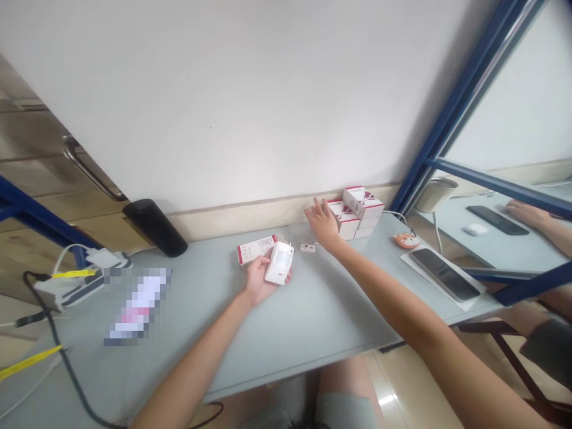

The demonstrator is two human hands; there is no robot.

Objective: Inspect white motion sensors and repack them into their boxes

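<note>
My left hand [259, 283] is closed around a white motion sensor [280, 263], its curved lens face turned up. Just behind it lies a white box with red edges [254, 249] on the desk. My right hand [323, 223] reaches toward the back of the desk with its fingers spread, beside a stack of similar red-and-white boxes [364, 205]. Near that hand is what looks like clear plastic film [300, 231], though its outline is faint. A small white bracket-like part [308, 248] rests between my two hands.
A black cylinder [155, 227] and a power strip [84, 280] with cables stand at the left, near a blurred-out item [138, 307]. To the right are a phone [442, 274] on a white sheet and an orange fox-shaped object [406, 239]. A wall and blue frame [451, 119] bound the desk.
</note>
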